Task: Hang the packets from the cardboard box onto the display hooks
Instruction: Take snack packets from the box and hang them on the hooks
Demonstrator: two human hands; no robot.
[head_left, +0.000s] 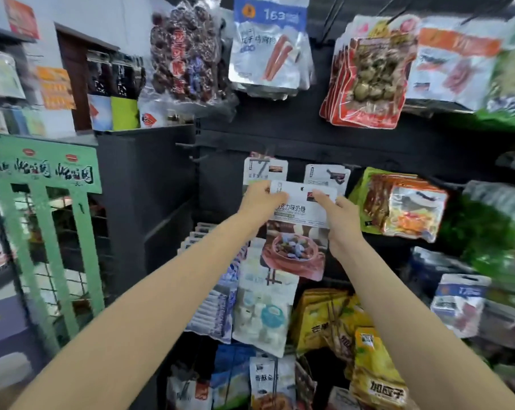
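I hold a white candy packet (pixel 297 232) with a brown bowl picture up against the dark display wall. My left hand (pixel 260 202) pinches its top left corner. My right hand (pixel 340 216) grips its top right edge, with the forefinger stretched toward the hanging hole. Just behind it, two like packets hang on hooks, one at the left (pixel 265 170) and one at the right (pixel 327 176). The cardboard box is out of view.
Hanging snack packets crowd the wall: red ones (pixel 365 75) and a blue-white one (pixel 269 45) above, orange-green ones (pixel 398 202) to the right, white (pixel 262 315) and yellow (pixel 368 359) ones below. A green rack (pixel 43 184) stands at the left.
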